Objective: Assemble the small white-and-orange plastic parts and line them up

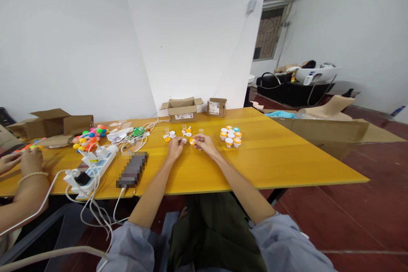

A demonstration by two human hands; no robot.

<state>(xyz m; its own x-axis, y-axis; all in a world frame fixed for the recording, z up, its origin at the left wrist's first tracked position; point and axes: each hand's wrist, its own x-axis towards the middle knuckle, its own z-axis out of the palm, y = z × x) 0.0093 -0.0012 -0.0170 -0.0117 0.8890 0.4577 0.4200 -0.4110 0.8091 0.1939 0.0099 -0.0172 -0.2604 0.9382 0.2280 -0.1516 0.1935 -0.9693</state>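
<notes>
Reference: open box [182, 112]. Your left hand [175, 148] pinches a small white piece [184, 140]; your right hand [205, 143] grips an orange-and-white disc [191, 141]. Both pieces are on the near side of the box, close but apart. Loose parts [167, 139] and clear cups [201, 131] sit just in front of the box; capped jars [231, 132] cluster to its near right. Risks: fingertip-only grip, so a slip could lose a piece among the lookalikes. Low wrists could knock the cups; swinging right carelessly could topple the jars.
</notes>
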